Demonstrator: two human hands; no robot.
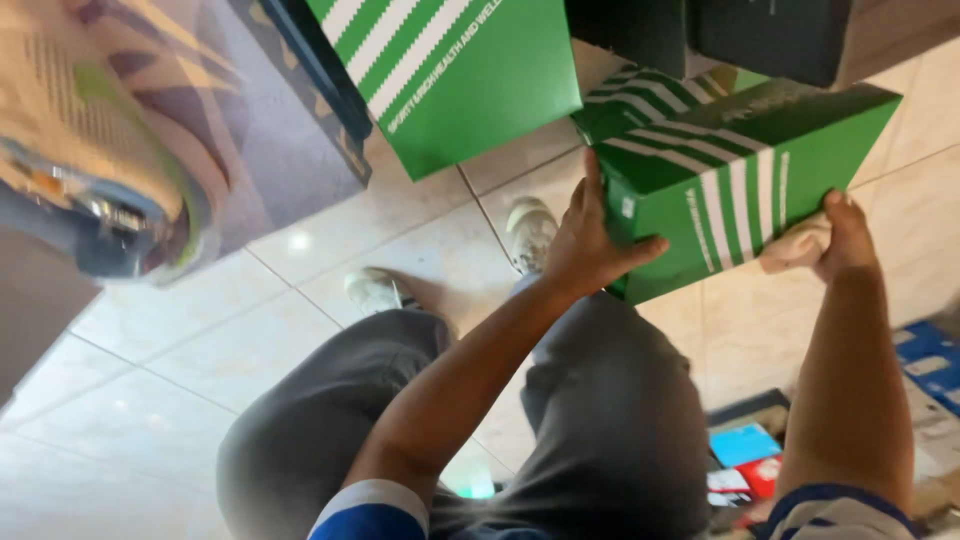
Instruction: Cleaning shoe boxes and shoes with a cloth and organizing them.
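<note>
Currently we clamp green box (735,190) between hands: left hand (585,245) fingers wrapped on near corner, right hand (845,235) pressing cloth (795,250) against far end.

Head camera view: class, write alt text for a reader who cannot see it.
Seen from above, a person's left hand and right hand grip the two ends of a green box with white stripes, the right also pressing a pale cloth against it. Below are grey trousers, pale shoes and a tiled floor; another green box sits nearby.

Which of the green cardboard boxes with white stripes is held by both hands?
The right-hand green striped cardboard box: the left hand and right hand grip its ends. The upper green box is untouched.
</note>
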